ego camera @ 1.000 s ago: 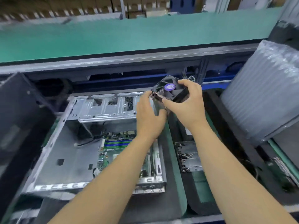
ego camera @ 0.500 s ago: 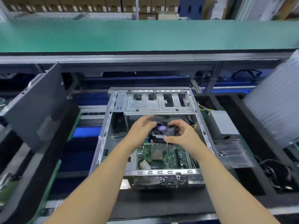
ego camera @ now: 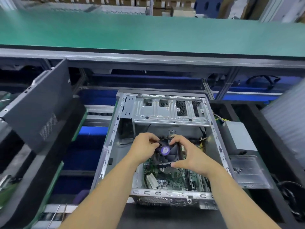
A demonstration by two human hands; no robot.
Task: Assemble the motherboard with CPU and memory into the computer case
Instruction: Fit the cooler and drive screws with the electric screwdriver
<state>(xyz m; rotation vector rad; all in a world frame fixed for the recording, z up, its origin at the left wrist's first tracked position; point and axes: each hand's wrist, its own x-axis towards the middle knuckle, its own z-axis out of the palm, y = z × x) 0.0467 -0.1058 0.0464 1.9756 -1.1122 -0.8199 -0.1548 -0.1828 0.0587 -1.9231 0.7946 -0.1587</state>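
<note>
Motherboard (ego camera: 171, 177) lies flat in the bottom of the open computer case (ego camera: 109, 146), green board showing toward the near wall, slots along its right side. Case sits on its side on the dark surface (ego camera: 173, 217), open face up. Above the board a black cooler fan (ego camera: 166, 153) with a purple hub label is held level by both hands. Left hand (ego camera: 143, 150): fingers curled around the fan's far-left corner, pinching at a thin dark wire that crosses the top edge. Right hand (ego camera: 191, 156): fingers hooked over the far-right corner, thumb pressed under the near edge, so the fan is gripped on opposite sides. Judged reason: a two-sided hold keeps it square over the CPU area while it is lined up with its mounts; whether it is already seated cannot be told, the hands hide its feet. Room to move: the drive cage (ego camera: 170, 111) spans the far end of the case and overhangs part of the floor, so the hands work just in front of it. Side walls stand close on left and right; forearms enter over the near wall. Loose yellow wires (ego camera: 202, 142) hang near the right wall, just beside the fan. A grey side panel (ego camera: 38, 111) leans well apart to the left; a power supply (ego camera: 237, 136) rests outside the right wall.
</note>
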